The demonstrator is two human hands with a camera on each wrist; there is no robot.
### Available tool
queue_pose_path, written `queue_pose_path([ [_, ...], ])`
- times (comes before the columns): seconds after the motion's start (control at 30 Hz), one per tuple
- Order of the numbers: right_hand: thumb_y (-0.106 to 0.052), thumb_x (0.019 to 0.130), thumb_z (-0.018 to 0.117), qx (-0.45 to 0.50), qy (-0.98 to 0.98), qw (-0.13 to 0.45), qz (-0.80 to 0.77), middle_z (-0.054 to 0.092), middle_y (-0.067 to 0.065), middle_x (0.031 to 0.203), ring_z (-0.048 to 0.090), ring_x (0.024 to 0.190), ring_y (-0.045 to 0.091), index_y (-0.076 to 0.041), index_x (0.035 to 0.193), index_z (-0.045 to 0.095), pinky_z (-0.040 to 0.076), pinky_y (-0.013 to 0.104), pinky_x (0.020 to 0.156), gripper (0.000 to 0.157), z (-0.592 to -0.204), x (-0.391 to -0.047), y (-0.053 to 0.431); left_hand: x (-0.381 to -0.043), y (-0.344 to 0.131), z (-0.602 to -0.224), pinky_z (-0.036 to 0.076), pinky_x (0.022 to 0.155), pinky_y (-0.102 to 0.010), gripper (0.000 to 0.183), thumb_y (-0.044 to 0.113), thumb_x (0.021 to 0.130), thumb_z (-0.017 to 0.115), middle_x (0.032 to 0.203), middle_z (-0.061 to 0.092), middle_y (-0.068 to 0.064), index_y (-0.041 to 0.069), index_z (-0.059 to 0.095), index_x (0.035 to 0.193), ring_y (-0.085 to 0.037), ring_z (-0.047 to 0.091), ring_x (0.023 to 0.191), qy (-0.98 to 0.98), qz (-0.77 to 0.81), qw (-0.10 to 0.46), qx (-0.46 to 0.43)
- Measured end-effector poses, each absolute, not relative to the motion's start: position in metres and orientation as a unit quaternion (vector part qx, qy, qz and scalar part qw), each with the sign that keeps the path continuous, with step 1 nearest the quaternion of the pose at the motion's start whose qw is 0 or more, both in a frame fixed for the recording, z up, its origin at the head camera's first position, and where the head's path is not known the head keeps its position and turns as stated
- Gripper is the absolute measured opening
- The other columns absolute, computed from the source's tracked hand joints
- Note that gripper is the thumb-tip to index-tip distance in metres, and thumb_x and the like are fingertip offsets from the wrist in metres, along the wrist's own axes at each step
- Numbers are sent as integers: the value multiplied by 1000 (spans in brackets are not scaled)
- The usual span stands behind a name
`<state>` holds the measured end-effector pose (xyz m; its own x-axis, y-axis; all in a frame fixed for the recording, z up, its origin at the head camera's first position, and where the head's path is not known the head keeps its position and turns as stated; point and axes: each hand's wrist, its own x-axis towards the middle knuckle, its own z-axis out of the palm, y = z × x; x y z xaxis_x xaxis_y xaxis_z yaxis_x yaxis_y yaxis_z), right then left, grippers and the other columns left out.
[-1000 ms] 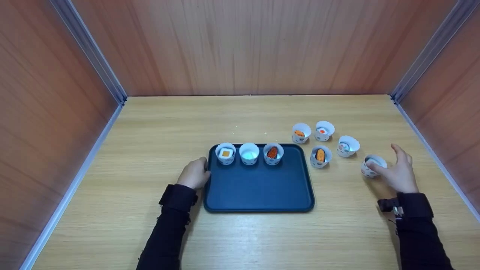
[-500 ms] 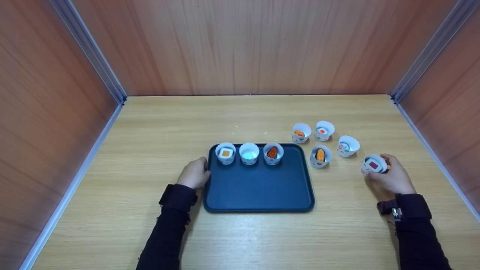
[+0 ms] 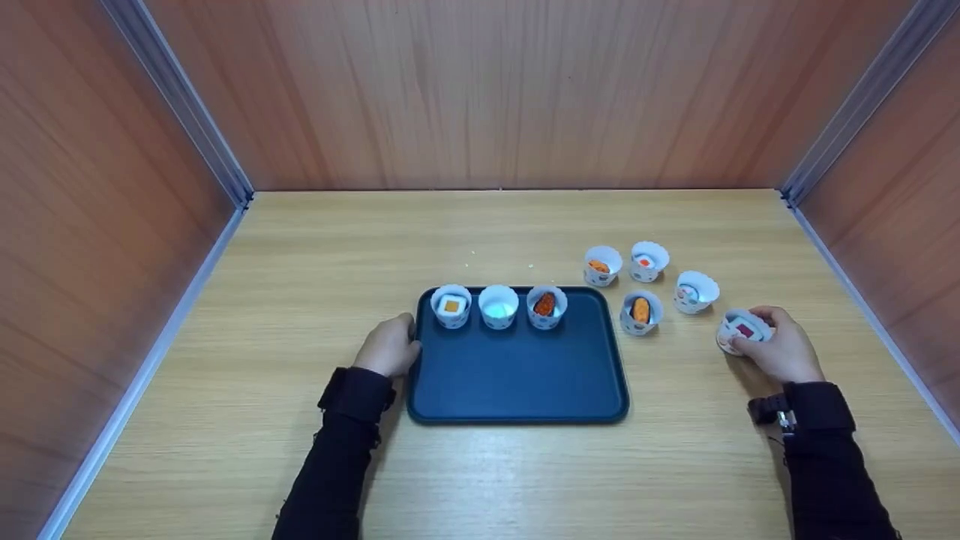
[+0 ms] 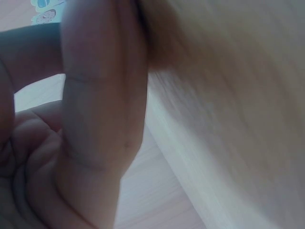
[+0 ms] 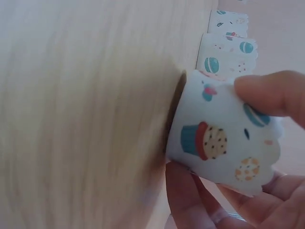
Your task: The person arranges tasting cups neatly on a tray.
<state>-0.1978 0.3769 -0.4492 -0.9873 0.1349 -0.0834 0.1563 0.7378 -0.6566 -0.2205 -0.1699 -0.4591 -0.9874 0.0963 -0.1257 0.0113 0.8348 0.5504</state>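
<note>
My right hand [image 3: 785, 351] holds a white paper baking cup [image 3: 727, 337] between thumb and fingers, to the right of the other cups. Inside that cup shows a white piece with a dark red square. In the right wrist view, cupcake and cookie prints cover the side of the gripped cup [image 5: 217, 136], whose base is close to the table. At the far left, my left hand [image 3: 388, 349] grips the left edge of a dark blue tray [image 3: 517, 382]. Its fingers [image 4: 105, 95] fill much of the left wrist view.
Three cups stand along the tray's back edge: one with a white and yellow piece [image 3: 451, 307], a pale one [image 3: 498, 307] and one with a red-brown piece [image 3: 546, 308]. Several more, including a cup with an orange piece [image 3: 641, 313], stand right of the tray. Wooden panels [image 3: 495, 97] enclose the table.
My right hand has come from an open reach to closing around the rightmost cup, which has moved slightly left. The left hand and tray have stayed put.
</note>
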Motion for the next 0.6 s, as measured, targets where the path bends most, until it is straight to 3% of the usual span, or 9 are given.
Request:
queue_pose_path([
  [0.13, -26, 90, 67, 80, 926, 2, -368, 39, 34, 139, 44, 117, 41, 9, 142, 32, 39, 38, 88, 72, -441, -198, 368, -221, -170, -458, 38, 60, -31, 5, 5, 89, 57, 76, 51, -6, 2, 55, 91, -22, 50, 68, 956, 283, 71, 29],
  [0.37, -24, 89, 71, 52, 920, -29, -386, 41, 29, 142, 46, 116, 36, 4, 143, 36, 37, 21, 81, 70, -416, -201, 334, -221, -169, -458, 41, 61, -31, 6, 7, 91, 57, 79, 54, -7, 2, 56, 95, -22, 53, 70, 956, 282, 83, 21],
  [0.6, -21, 87, 73, -18, 911, -26, -410, 48, 24, 135, 51, 115, 33, 0, 143, 39, 41, 18, 81, 69, -404, -213, 283, -221, -169, -458, 39, 61, -31, 4, 6, 91, 57, 77, 53, -7, 2, 56, 93, -22, 51, 69, 955, 283, 80, 24],
])
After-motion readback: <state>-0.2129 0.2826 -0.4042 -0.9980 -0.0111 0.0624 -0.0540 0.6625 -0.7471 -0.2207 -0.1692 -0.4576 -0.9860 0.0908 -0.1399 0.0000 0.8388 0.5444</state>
